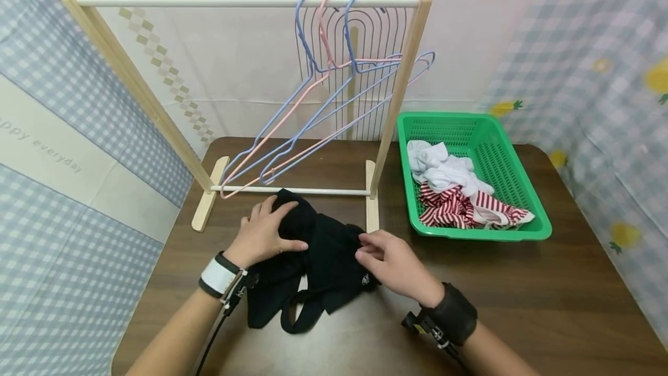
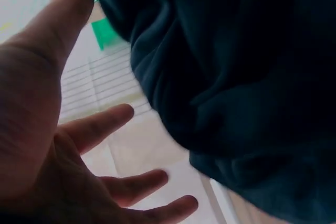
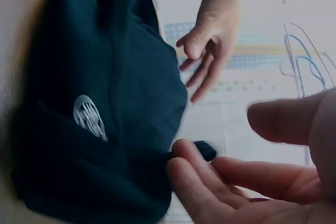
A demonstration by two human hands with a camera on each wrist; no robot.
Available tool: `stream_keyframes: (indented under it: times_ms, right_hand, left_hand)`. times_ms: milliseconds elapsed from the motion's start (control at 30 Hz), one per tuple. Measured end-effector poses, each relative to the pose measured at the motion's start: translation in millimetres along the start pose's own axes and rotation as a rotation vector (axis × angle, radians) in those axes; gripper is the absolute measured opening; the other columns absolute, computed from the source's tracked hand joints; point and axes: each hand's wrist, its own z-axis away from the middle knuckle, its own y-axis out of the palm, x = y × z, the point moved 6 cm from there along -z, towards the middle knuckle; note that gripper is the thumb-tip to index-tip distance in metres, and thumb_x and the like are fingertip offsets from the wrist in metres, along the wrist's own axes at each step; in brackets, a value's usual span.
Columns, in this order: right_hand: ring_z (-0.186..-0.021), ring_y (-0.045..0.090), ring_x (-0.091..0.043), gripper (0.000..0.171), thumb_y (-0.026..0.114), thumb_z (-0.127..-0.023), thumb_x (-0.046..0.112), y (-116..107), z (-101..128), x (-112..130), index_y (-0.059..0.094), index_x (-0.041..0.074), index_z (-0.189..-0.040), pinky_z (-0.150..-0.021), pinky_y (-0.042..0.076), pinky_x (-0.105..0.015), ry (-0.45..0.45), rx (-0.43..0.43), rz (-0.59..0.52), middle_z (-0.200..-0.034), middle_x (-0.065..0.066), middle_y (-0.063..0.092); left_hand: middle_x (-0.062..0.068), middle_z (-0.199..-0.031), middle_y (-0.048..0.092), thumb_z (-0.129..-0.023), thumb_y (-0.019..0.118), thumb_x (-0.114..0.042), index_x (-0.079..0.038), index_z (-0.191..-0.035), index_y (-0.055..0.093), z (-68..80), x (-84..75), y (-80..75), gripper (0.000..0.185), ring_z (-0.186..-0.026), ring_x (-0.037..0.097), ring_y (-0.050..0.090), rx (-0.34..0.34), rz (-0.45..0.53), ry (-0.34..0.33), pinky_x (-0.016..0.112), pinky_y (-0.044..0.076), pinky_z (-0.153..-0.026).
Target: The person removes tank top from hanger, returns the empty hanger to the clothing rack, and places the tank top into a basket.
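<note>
Resting our left hand [image 1: 263, 235] flat with fingers spread on the black garment [image 1: 313, 260], we keep it on the brown table [image 1: 522, 295] before the wooden rack [image 1: 245, 2]. Our right hand [image 1: 394, 263] touches its right edge, fingers relaxed, gripping nothing.

"happy everyday" on the left wall cloth [image 1: 47, 149]; garment logo [image 3: 89, 116] unreadable
</note>
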Motion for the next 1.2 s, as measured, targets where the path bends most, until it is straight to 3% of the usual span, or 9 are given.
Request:
stream_keyframes:
  times_ms: [133, 267, 400, 500, 600, 767, 967, 1200]
  right_hand:
    - [-0.119, 0.067, -0.028, 0.059, 0.073, -0.097, 0.024, 17, -5, -6, 0.055, -0.008, -0.143, -0.1, 0.057, -0.043, 0.069, 0.074, 0.137, -0.133, -0.02, 0.062]
    - [-0.129, 0.058, -0.033, 0.079, 0.081, -0.09, 0.031, 33, -10, -13, 0.046, -0.008, -0.15, -0.11, 0.05, -0.05, 0.148, 0.119, 0.311, -0.146, -0.022, 0.052]
    - [-0.132, 0.054, -0.039, 0.096, 0.089, -0.081, 0.035, 46, -16, -17, 0.042, -0.009, -0.152, -0.111, 0.047, -0.052, 0.135, 0.15, 0.453, -0.145, -0.026, 0.049]
    - [-0.129, 0.052, -0.039, 0.099, 0.092, -0.077, 0.032, 54, -22, -20, 0.041, -0.01, -0.151, -0.105, 0.051, -0.05, 0.093, 0.149, 0.542, -0.14, -0.027, 0.05]
    - [-0.12, 0.055, -0.036, 0.092, 0.092, -0.078, 0.025, 57, -30, -21, 0.044, -0.01, -0.149, -0.094, 0.057, -0.045, 0.067, 0.14, 0.597, -0.133, -0.025, 0.052]
    - [-0.099, 0.062, -0.031, 0.063, 0.086, -0.084, 0.016, 58, -40, -22, 0.055, -0.008, -0.134, -0.08, 0.059, -0.043, 0.052, 0.138, 0.643, -0.117, -0.021, 0.057]
    - [-0.097, 0.069, -0.032, 0.038, 0.073, -0.09, 0.006, 57, -46, -22, 0.064, -0.004, -0.125, -0.083, 0.06, -0.045, 0.06, 0.125, 0.618, -0.114, -0.019, 0.067]
    - [-0.086, 0.065, -0.023, 0.017, 0.071, -0.083, 0.0, 45, -40, -16, 0.069, 0.007, -0.098, -0.076, 0.055, -0.042, 0.048, 0.103, 0.542, -0.1, -0.01, 0.07]
  left_hand:
    - [0.031, -0.168, 0.018, -0.072, 0.086, -0.064, -0.024, -0.159, 0.042, -3.0, -5.0, 10.5, 0.105, -0.145, 0.062, 0.034, 0.046, -0.004, -0.001, 0.082, 0.038, -0.101]
    - [0.033, -0.166, 0.023, -0.07, 0.087, -0.065, -0.024, -0.159, 0.042, -7.5, -7.4, 22.7, 0.108, -0.142, 0.061, 0.039, 0.094, -0.024, -0.012, 0.08, 0.041, -0.102]
    - [0.032, -0.161, 0.035, -0.073, 0.088, -0.062, -0.023, -0.159, 0.041, -10.4, -11.2, 34.3, 0.105, -0.137, 0.057, 0.048, 0.144, -0.037, -0.025, 0.074, 0.048, -0.099]
    - [0.029, -0.155, 0.045, -0.074, 0.088, -0.059, -0.022, -0.158, 0.043, -12.4, -14.8, 39.1, 0.102, -0.132, 0.053, 0.054, 0.157, -0.061, -0.024, 0.068, 0.052, -0.095]
    - [0.026, -0.144, 0.056, -0.074, 0.089, -0.055, -0.021, -0.155, 0.046, -15.2, -18.0, 40.6, 0.097, -0.124, 0.05, 0.059, 0.143, -0.099, -0.017, 0.064, 0.055, -0.091]
    - [0.021, -0.13, 0.066, -0.077, 0.09, -0.043, -0.015, -0.146, 0.055, -18.0, -24.7, 41.9, 0.082, -0.113, 0.043, 0.065, 0.138, -0.107, 0.008, 0.058, 0.057, -0.089]
    - [0.017, -0.122, 0.073, -0.085, 0.084, -0.021, -0.008, -0.135, 0.061, -18.6, -37.2, 46.0, 0.057, -0.105, 0.034, 0.071, 0.155, -0.002, 0.074, 0.049, 0.058, -0.09]
    - [0.017, -0.128, 0.072, -0.09, 0.076, -0.011, -0.004, -0.135, 0.061, -6.4, -62.1, 38.0, 0.048, -0.103, 0.026, 0.07, 0.164, 0.109, 0.123, 0.044, 0.058, -0.09]
